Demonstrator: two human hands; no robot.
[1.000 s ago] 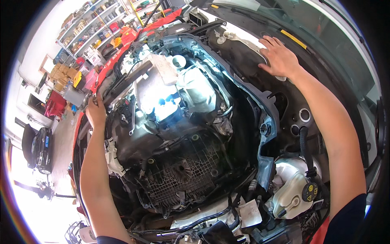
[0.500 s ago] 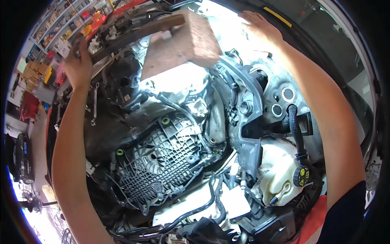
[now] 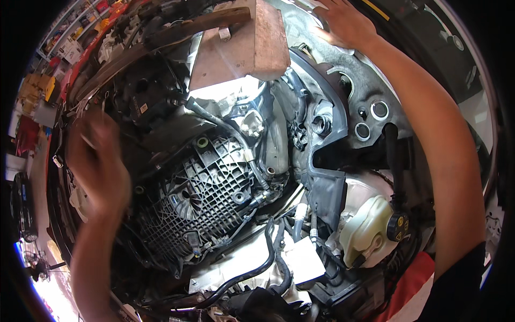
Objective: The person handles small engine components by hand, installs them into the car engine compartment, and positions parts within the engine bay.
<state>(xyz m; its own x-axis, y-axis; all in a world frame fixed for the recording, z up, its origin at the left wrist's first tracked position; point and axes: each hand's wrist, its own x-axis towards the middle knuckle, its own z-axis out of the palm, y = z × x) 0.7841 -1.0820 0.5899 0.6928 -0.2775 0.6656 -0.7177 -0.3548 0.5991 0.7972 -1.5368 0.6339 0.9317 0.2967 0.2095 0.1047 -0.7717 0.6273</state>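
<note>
My right hand [image 3: 346, 24] lies with its fingers spread on the grey metal panel [image 3: 308, 27] at the far right of an engine bay. At the left, my left hand [image 3: 99, 155] is smeared by motion above the bay's left side. Its fingers are too blurred to read, and I cannot tell if it holds anything. Nearest it on the right is a black ribbed plastic engine part [image 3: 214, 177]. Beyond that stands a brown, box-shaped piece [image 3: 236, 51] with flat faces. A long brown bar [image 3: 198, 26] runs from it toward the far left.
A pale fluid reservoir [image 3: 367, 231] with a black cap stands at the near right, beside red cloth [image 3: 410, 287]. Black hoses [image 3: 247, 279] cross a brightly lit white surface in front. Stocked shelves [image 3: 70, 27] are beyond the car at the far left.
My left hand has left the far left end of the brown bar and come nearer. The bar now lies lower at its left end. My right hand has stayed on the panel.
</note>
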